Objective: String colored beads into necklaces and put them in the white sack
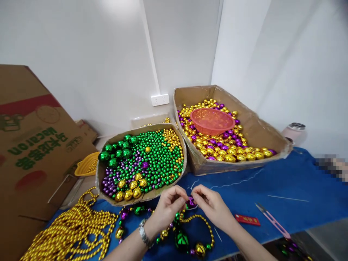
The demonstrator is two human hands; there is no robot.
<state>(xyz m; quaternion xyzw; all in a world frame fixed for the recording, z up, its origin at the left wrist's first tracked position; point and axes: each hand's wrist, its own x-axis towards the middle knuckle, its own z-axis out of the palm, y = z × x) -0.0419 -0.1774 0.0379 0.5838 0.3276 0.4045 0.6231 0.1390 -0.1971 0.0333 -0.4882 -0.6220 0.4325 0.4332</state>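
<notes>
My left hand point(172, 203) and my right hand point(211, 206) are close together over the blue-covered table, thumb and forefinger of each pinched. White string point(193, 184) loops up between the fingertips, and both hands appear to grip it. Right at the fingertips is a shiny purple bead point(191, 203). Below the hands lies a bead necklace of mixed green, gold and purple, with a large green bead point(181, 240) and a gold bead point(200, 249). The exact knot or loop between my fingers is too small to make out.
Behind stand a cardboard box of small beads point(184, 170) and a larger box point(268, 134) holding a pink basket point(212, 121). Gold bead strands point(78, 232) lie left. Pink-handled snips point(273, 221), a red packet point(247, 219) and a needle point(288, 198) lie right.
</notes>
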